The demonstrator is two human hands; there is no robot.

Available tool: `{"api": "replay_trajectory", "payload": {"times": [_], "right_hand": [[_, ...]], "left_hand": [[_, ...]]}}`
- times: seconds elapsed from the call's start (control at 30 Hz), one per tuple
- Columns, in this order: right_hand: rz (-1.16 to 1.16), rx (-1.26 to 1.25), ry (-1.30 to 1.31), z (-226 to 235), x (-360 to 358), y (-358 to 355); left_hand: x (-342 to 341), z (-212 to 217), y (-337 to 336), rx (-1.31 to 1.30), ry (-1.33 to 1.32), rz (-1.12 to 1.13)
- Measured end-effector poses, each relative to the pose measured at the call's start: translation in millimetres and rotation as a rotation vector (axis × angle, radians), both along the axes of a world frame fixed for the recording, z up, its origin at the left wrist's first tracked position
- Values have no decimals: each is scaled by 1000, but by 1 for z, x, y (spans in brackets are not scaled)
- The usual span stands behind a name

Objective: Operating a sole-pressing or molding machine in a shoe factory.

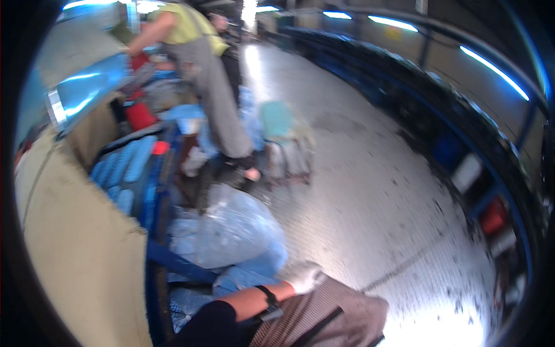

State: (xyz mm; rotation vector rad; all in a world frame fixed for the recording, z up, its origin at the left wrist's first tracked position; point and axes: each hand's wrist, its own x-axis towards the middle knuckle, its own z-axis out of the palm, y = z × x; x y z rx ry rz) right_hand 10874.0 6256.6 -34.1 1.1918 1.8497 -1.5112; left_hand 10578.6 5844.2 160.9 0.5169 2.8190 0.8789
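My left hand [305, 277], in a white glove, touches the upper edge of a brown, finely patterned cloth-covered thing [347, 315] with a dark strip across it. Blur hides how its fingers are bent. A dark band with a watch-like piece [270, 303] circles my left wrist, below a dark sleeve. Left of this hand lie a large clear plastic bag [234, 228] and crumpled blue plastic [245, 280]. My right hand is out of view.
Ahead on the left, a person [202, 75] in a yellow top and grey overalls leans over red and blue items. A stool with a green seat [277, 118] stands in the aisle. Blue pieces [124, 165] lie behind a beige panel [87, 243]. A long dark rack [404, 81] lines the right.
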Motion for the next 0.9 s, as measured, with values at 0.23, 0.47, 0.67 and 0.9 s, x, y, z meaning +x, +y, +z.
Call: {"api": "replay_trajectory", "payload": {"times": [0.23, 0.47, 0.67, 0.9], "right_hand": [[-54, 48, 19, -2, 33, 25], [25, 329, 611, 57, -78, 134], [712, 634, 683, 113, -222, 23], [872, 627, 495, 141, -239, -62]], "left_hand": [[-4, 2, 7, 5, 18, -23], [7, -35, 25, 54, 163, -47], [4, -25, 15, 33, 123, -48], [4, -25, -13, 42, 61, 43]]}}
